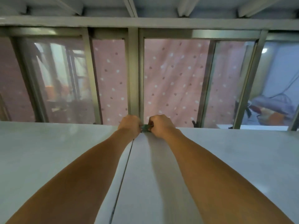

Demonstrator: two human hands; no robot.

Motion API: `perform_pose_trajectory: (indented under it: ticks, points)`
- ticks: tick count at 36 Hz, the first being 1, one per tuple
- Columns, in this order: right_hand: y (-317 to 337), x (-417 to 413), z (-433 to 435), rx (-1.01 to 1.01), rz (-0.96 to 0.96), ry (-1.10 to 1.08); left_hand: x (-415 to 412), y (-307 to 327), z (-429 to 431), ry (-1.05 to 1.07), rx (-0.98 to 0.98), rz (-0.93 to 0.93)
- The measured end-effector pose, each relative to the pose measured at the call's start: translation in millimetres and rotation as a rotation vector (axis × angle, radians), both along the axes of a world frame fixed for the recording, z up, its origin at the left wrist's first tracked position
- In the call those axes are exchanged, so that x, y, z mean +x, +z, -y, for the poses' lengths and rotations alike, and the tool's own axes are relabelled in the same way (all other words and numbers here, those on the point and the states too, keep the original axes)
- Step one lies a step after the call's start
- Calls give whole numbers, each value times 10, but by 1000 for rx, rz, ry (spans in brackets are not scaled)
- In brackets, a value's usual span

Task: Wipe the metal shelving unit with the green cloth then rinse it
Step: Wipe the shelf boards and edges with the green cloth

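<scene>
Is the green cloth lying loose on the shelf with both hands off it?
No. The green cloth is bunched between the left hand and right hand, both gripping it at the shelf edge.

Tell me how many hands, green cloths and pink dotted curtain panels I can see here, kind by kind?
Hands: 2, the left hand and the right hand, both closed on the cloth.
Green cloth: 1, bunched between the hands, mostly hidden.
Pink dotted curtain panels: 2, a narrow one and a wide one, split by the shelving upright.
Total: 5.
</scene>
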State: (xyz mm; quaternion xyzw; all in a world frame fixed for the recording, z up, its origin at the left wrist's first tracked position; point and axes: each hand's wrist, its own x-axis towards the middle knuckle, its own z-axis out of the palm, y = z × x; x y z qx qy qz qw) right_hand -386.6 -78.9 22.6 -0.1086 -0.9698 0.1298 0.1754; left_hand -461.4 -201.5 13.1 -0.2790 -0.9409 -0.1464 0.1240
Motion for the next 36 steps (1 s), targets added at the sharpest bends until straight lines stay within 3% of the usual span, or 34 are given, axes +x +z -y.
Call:
perform_pose_trajectory:
  ticks: [16,24,36]
  points:
    - [-30,177,-214,48,1,-52,226,59,-271,1,20,24]
    - [-51,742,-221,14,17,22,800,-1,-156,35,100,101]
    - [-75,1808,-55,14,-24,104,1891,-35,92,77,75,49]
